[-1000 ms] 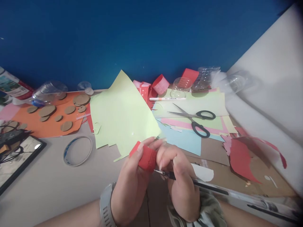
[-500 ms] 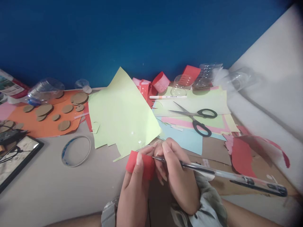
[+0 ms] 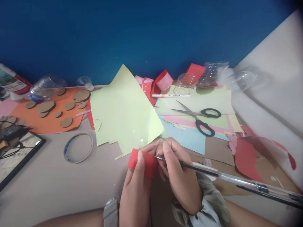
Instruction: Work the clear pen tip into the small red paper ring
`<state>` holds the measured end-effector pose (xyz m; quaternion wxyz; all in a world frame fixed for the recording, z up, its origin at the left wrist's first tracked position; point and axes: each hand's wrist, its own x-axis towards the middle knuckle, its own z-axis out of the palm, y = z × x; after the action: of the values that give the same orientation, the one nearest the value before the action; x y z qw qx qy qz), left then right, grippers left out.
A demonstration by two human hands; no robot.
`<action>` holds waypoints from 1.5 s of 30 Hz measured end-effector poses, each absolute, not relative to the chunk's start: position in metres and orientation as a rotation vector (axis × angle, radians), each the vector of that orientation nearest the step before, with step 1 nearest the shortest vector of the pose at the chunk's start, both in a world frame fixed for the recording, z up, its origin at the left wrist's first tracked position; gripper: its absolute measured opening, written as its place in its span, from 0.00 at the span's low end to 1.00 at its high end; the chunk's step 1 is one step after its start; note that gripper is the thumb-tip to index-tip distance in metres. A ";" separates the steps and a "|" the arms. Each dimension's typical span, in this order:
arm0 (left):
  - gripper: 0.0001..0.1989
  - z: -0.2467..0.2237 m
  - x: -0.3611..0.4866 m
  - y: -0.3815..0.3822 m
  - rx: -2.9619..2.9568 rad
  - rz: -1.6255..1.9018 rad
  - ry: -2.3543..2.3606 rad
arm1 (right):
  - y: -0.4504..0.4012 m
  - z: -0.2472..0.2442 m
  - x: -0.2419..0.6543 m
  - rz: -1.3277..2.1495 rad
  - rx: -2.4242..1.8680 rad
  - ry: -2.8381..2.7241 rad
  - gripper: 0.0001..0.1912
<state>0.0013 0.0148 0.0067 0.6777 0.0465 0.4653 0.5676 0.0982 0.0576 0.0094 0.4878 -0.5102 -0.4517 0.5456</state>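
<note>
My left hand [image 3: 137,183] is closed around a small red paper piece [image 3: 148,164], its thumb pressed on the front. The piece looks like a short band; its far side is hidden by my fingers. Between the fingers of my right hand [image 3: 178,173] is a clear-barrelled pen [image 3: 227,177], its metal tip at the right end of the red paper. Some dark marks show on the paper near the tip. Just beyond my hands lies a pale green sheet [image 3: 123,110] with a jagged lower edge and tiny white scraps on it.
Black-handled scissors [image 3: 197,116] and a white marker [image 3: 170,96] lie on coloured sheets at right. Left are a tape ring [image 3: 78,148], cardboard discs [image 3: 46,106] on orange paper [image 3: 53,123], and a dark-framed glossy panel [image 3: 20,160]. Clear plastic cups [image 3: 187,82] and red paper rings [image 3: 163,80] stand behind.
The view has shifted slightly, so most things sit a little further right. The pen tip stays by the red paper's right end, where the dark marks now show more clearly.
</note>
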 end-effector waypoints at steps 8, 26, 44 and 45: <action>0.24 0.003 -0.001 0.014 0.246 1.227 1.067 | 0.056 0.007 0.099 1.348 -1.303 -1.125 0.22; 0.18 0.005 0.000 0.013 0.251 1.248 0.999 | 0.052 -0.001 0.101 1.369 -1.339 -1.098 0.22; 0.22 0.018 0.003 0.016 0.244 1.258 1.065 | 0.052 0.001 0.103 1.514 -1.203 -1.005 0.24; 0.22 0.018 0.003 0.016 0.254 1.247 1.064 | 0.052 0.001 0.103 1.513 -1.201 -1.002 0.24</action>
<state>0.0029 0.0160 0.0185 0.6752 0.1129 0.4730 0.5546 0.1033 0.0519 0.0008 0.4643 -0.4887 -0.4080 0.6158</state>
